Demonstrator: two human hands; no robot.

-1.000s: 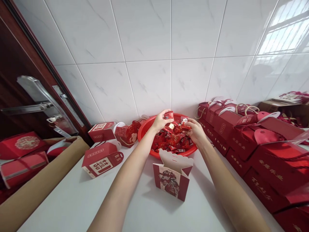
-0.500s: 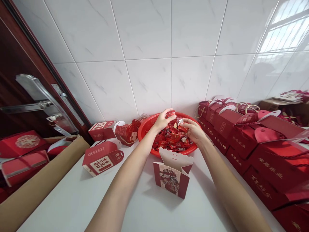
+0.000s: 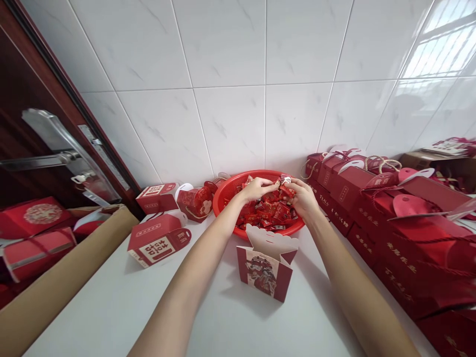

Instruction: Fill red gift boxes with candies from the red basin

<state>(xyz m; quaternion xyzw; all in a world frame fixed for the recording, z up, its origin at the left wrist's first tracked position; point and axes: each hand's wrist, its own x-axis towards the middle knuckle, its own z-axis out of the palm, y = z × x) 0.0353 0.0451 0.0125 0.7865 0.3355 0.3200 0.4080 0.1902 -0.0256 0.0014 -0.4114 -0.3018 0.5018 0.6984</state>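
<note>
A red plastic basket (image 3: 222,194) full of red-wrapped candies (image 3: 266,210) sits against the wall, and both my hands are over it. My left hand (image 3: 256,190) is closed, thumb and fingertips pinched at a candy whose wrapper is mostly hidden. Beside it, my right hand (image 3: 303,199) curls round several wrapped candies (image 3: 287,187), one with a white patch showing. The fingertips of the two hands nearly meet. In front of the basket a dark red gift box (image 3: 265,272) stands upright with its scalloped top flaps open; neither hand touches it.
Closed red gift boxes (image 3: 158,239) stand left of the basket. Stacked red boxes with rope handles (image 3: 372,208) line the right side. A cardboard carton (image 3: 92,255) holding red boxes is at the left, below a door handle (image 3: 40,163). White tiles rise behind.
My left hand has moved right and slightly down, toward my right hand. The red candy upright in its fingers is no longer visible. My right hand has gathered candies in its fingers.
</note>
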